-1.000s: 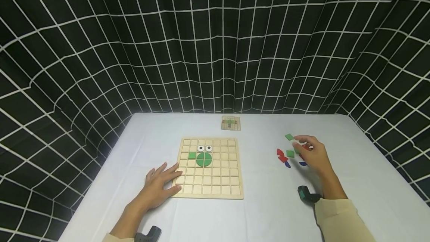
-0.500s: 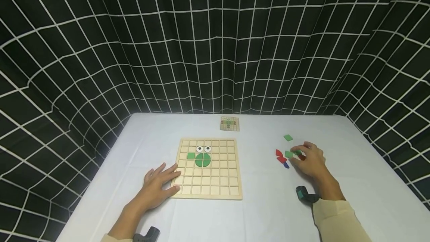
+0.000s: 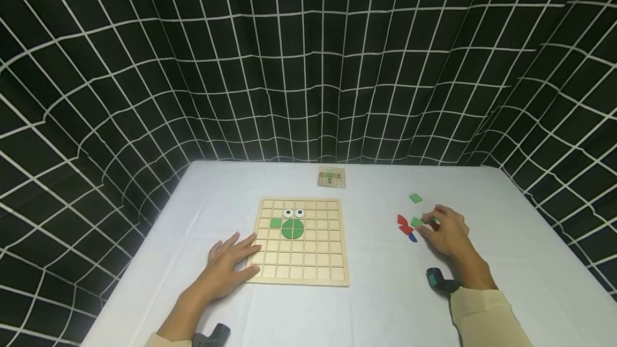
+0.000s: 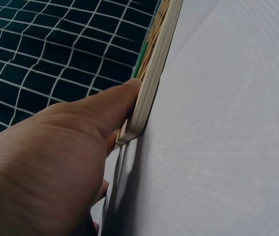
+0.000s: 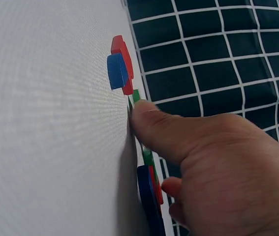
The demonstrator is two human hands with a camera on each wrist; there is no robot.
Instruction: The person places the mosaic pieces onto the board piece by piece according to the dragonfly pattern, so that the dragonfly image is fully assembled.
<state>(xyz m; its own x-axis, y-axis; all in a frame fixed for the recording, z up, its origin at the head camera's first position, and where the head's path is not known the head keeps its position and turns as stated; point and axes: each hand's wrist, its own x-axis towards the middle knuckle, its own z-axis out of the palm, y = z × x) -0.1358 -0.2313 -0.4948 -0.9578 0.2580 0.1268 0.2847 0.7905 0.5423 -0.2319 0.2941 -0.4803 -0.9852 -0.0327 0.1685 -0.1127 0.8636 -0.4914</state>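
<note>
A wooden grid board [image 3: 318,261] lies on the white table, holding two eye pieces [image 3: 294,213], a green circle of quarter pieces [image 3: 292,228] and a green square [image 3: 276,223]. My left hand [image 3: 224,269] rests with spread fingers on the board's left edge; in the left wrist view its thumb [image 4: 124,93] touches the rim. At the right, my right hand [image 3: 448,232] pinches a green square tile [image 3: 416,222] between thumb and forefinger, low over the loose pieces. Red pieces [image 3: 404,224] and a blue piece [image 3: 412,238] lie just left of it. Other pieces are partly hidden beneath the hand.
Another green square [image 3: 415,197] lies beyond the right hand. A small pattern card [image 3: 331,176] with a printed figure lies behind the board. Below the right hand, the right wrist view has a dark blue piece [image 5: 149,191]. Black grid-lined curtains [image 3: 318,68] surround the table.
My right hand has come down and left from near the far green square to the closer one, which now sits slightly turned between its fingertips. The left hand has stayed on the board.
</note>
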